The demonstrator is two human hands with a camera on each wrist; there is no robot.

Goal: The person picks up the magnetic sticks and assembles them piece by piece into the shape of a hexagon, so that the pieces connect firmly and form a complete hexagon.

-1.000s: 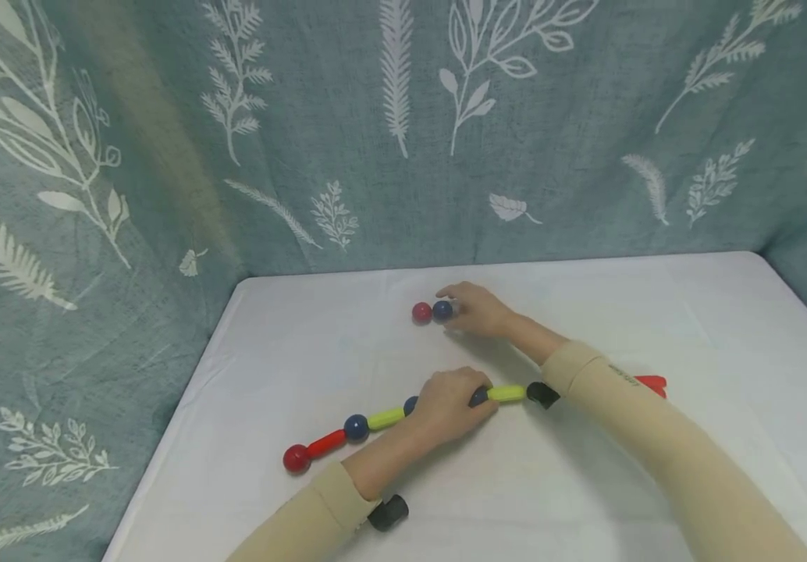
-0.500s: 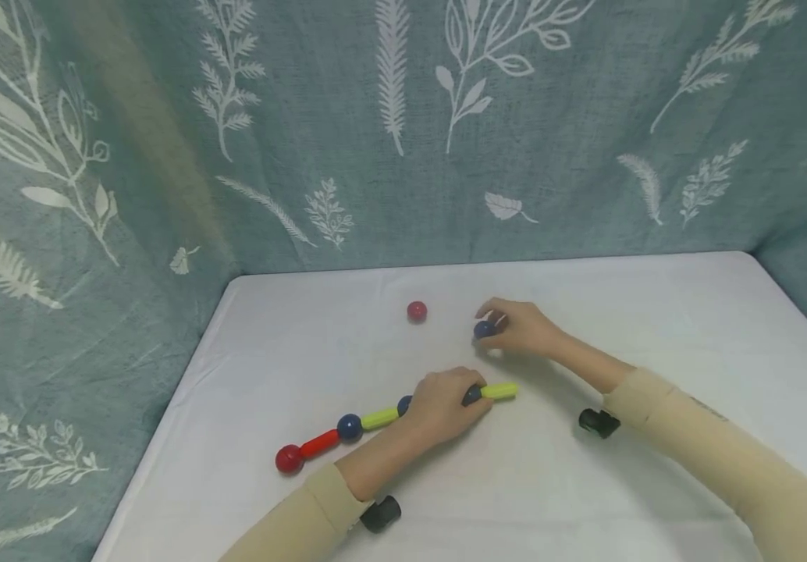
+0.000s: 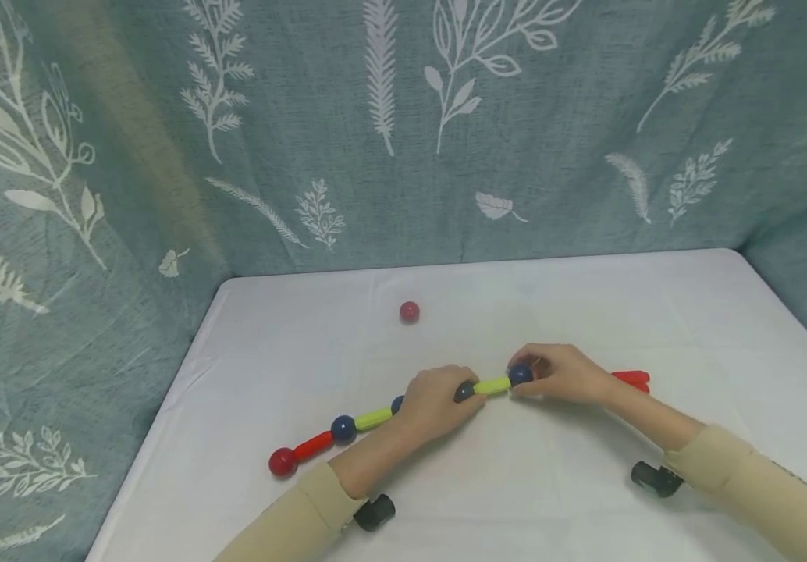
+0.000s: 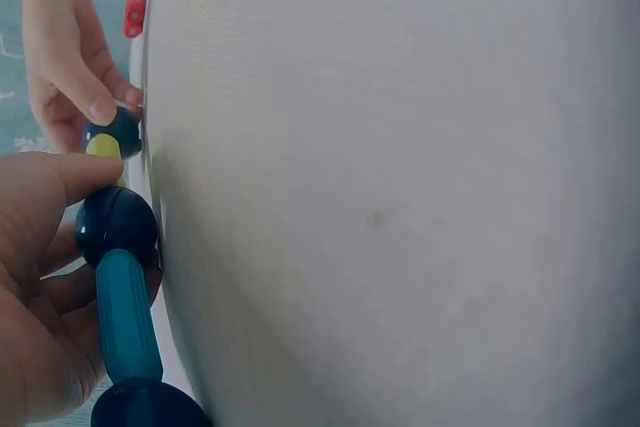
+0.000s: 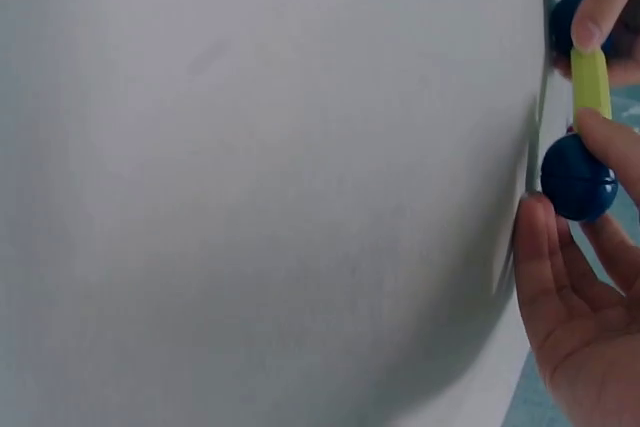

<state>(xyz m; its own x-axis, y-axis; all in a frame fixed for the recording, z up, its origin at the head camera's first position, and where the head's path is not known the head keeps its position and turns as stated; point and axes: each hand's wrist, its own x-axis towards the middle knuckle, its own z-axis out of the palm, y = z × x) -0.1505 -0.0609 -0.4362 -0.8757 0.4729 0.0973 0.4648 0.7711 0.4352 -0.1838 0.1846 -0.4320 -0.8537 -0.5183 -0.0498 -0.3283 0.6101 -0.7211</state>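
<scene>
Rightmost ball (image 3: 520,375) moved; wrist views reveal teal rod (image 4: 128,315).

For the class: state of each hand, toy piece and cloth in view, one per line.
Left hand: gripping the chain.
Right hand: pinching the end blue ball.
Chain: nearly straight, red ball ending it.
End blue ball: against yellow rod; fastening unclear.
Far red ball: loose.
Red pieces: off the chain.
Curtain: hanging.
White cloth: spread out.
</scene>
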